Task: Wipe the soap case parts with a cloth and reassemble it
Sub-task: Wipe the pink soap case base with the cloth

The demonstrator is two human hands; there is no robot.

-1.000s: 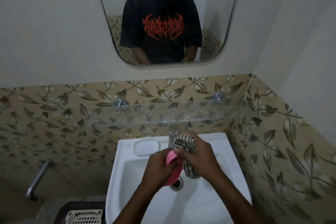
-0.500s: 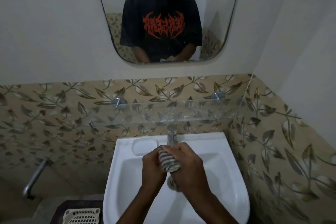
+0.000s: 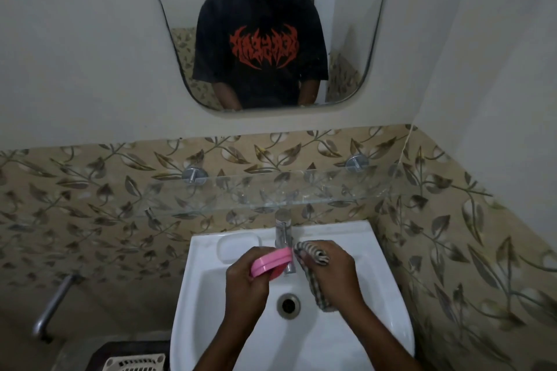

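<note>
Above the white sink (image 3: 376,289), low in the centre of the frame, the left hand (image 3: 245,283) holds the pink soap case part (image 3: 272,262) with its fingers wrapped around the near end, so the part sticks out toward the tap (image 3: 283,232). Its long axis runs from lower left to upper right, and its far tip lies just beside the bunched striped cloth (image 3: 312,254), touching or almost touching it; I cannot tell which. The right hand (image 3: 334,274) is clenched on that cloth, whose loose tail hangs down beside the wrist toward the drain (image 3: 288,304). The cloth sits to the right of the pink part, so the next wipe probably calls for a short move leftward by the right hand. Whether the pink part is the lid, the tray or both halves together is hard to make out, and its underside is hidden by the left fingers. Any other case part is not visible.
</note>
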